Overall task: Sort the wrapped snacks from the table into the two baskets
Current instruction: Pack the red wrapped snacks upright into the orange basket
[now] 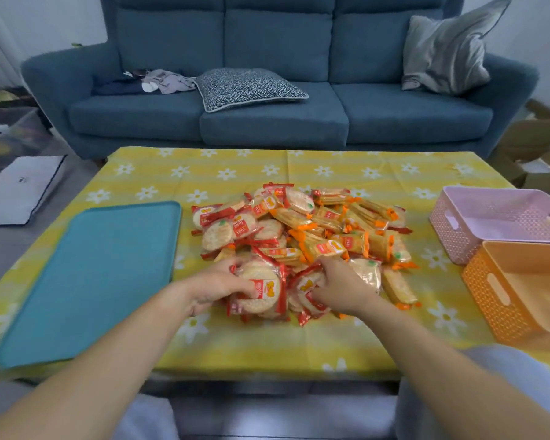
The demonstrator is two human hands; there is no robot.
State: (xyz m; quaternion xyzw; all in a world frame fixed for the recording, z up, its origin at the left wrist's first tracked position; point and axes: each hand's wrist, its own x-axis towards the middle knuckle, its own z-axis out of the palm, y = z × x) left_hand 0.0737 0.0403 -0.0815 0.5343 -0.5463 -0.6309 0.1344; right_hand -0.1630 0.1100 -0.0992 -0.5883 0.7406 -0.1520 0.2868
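Seemingly, both hands grip round, crinkly-wrapped snacks.

Light is soft, even and bright overall. Wall at upper right is nearly blown out. Faint soft shadows lie under left hand and right hand on snack pile. Small glints show on round snack packet. Wide-angle bowing curves table edges and sofa arms. Corners are smeared; left forearm is slightly blurred.

Left grip, right grip bare, forearms bare; pale grey trousers.
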